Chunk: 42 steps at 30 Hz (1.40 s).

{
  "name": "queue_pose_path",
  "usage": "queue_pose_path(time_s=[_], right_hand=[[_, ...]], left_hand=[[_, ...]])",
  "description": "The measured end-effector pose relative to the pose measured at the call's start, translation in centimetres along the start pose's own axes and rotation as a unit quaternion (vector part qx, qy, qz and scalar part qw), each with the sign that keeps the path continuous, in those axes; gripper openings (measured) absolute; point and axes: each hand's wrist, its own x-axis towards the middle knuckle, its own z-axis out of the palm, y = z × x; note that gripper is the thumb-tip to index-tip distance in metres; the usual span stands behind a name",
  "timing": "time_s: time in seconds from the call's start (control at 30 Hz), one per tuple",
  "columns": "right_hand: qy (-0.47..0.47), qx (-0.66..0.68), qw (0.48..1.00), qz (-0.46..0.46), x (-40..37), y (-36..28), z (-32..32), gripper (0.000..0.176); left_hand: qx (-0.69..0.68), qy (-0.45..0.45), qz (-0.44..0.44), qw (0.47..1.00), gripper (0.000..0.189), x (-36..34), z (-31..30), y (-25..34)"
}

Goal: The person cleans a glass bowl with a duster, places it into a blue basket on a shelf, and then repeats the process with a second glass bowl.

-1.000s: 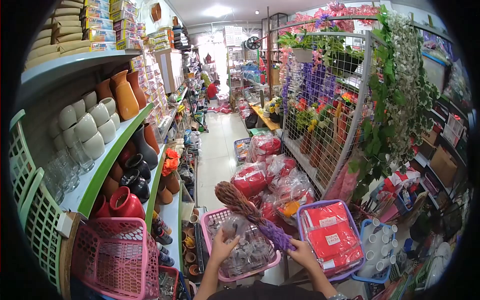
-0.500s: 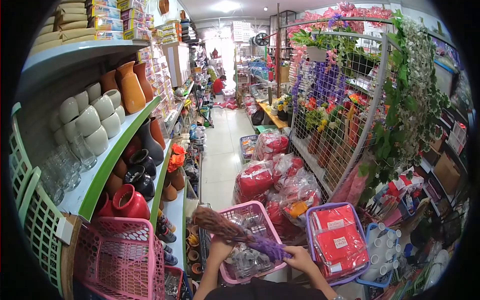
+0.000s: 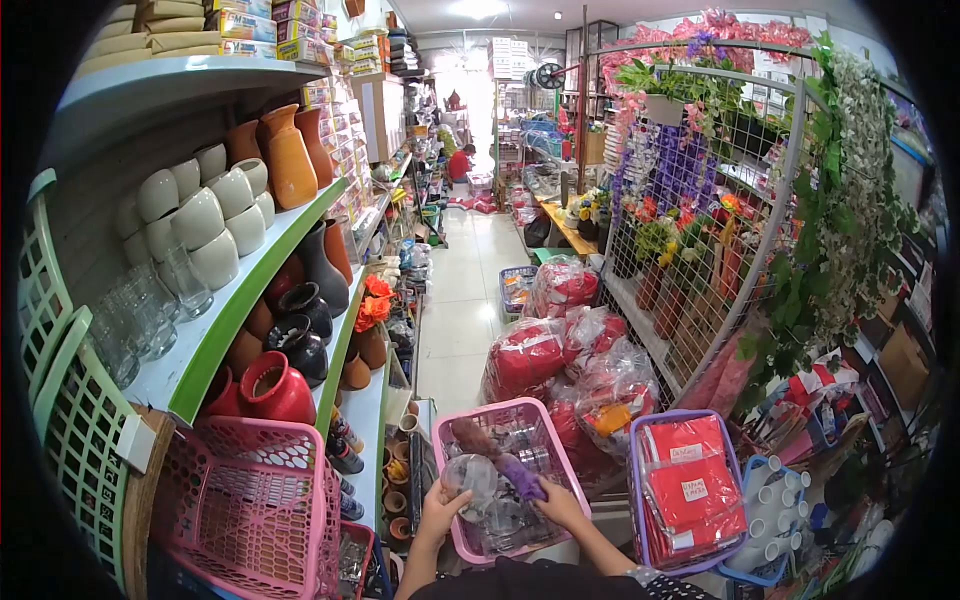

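My left hand [image 3: 437, 512] grips a clear, rounded container [image 3: 470, 480], glass or plastic, over the near left side of a pink basket [image 3: 550, 425]. In my right hand [image 3: 560, 502] is the purple end of a brown-and-purple bundle [image 3: 520, 477] that resembles a feather duster. Its brown end points away from me, over the basket. Inside the basket lie several clear glass-like items [image 3: 510, 520], partly hidden by my hands and the bundle.
Left, shelves carry white pots [image 3: 212, 255], glasses [image 3: 183, 285] and a red vase [image 3: 275, 388]; an empty-looking pink basket [image 3: 250, 500] stands below. Right are a purple basket [image 3: 637, 490] of red packets, plastic-wrapped red bundles [image 3: 525, 360] and a wire rack [image 3: 735, 330].
My left hand has let go of the bundle's brown part and taken hold of the clear container. The bundle has swung to point away, and the camera view has shifted left.
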Motion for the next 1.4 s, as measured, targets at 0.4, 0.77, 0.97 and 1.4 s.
queue_pose_path(time_s=[0.4, 0.77, 0.97, 1.4], right_hand=[[-0.028, -0.062, 0.997, -0.029, -1.2, -1.4, -2.7, 0.055], [-0.16, 0.438, 0.884, -0.023, -7.1, -10.4, -11.1, 0.043], [-0.269, 0.452, 0.85, -0.017, -10.1, -11.8, -9.3, 0.04], [-0.562, 0.363, 0.714, -0.205, -15.8, -25.3, -2.3, 0.054]], left_hand=[[-0.049, 0.036, -0.074, 0.995, 0.038, -2.3, 0.5, -1.4], [-0.079, -0.033, -0.093, 0.992, 0.041, -7.9, 6.1, -2.1], [-0.118, 0.065, -0.063, 0.989, 0.042, -15.3, 6.0, -2.4], [-0.07, 0.387, 0.202, 0.897, 0.06, -32.2, 3.5, 2.0]])
